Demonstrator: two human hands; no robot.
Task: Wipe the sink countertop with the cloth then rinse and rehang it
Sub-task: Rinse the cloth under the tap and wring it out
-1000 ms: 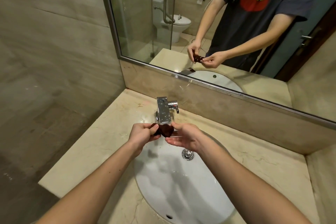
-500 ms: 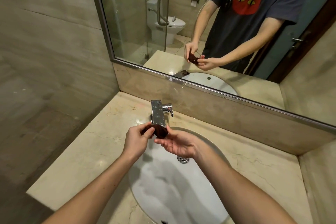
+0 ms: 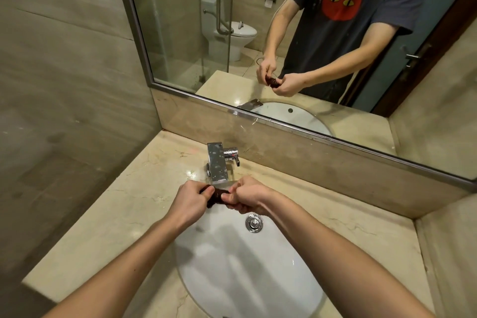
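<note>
Since the earlier frame the right hand (image 3: 249,197) has closed from an open palm onto the cloth (image 3: 216,195), held just below the faucet (image 3: 217,165), above the sink (image 3: 232,266). Soft, light and probably wet, it should wring best when taken at both ends. Both hands are curled tight round it, the left hand (image 3: 192,200) on the other end.

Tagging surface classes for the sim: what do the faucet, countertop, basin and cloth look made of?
Faucet: polished chrome-look metal, with mirror-like reflections and pale spots on top.
Countertop: glossy beige stone, likely marble, with thin dark veins and light glare.
Basin: glazed white ceramic by the look, smooth with soft highlights.
Cloth: dark reddish-brown fabric, bunched into a soft roll; weave too small to tell.
</note>
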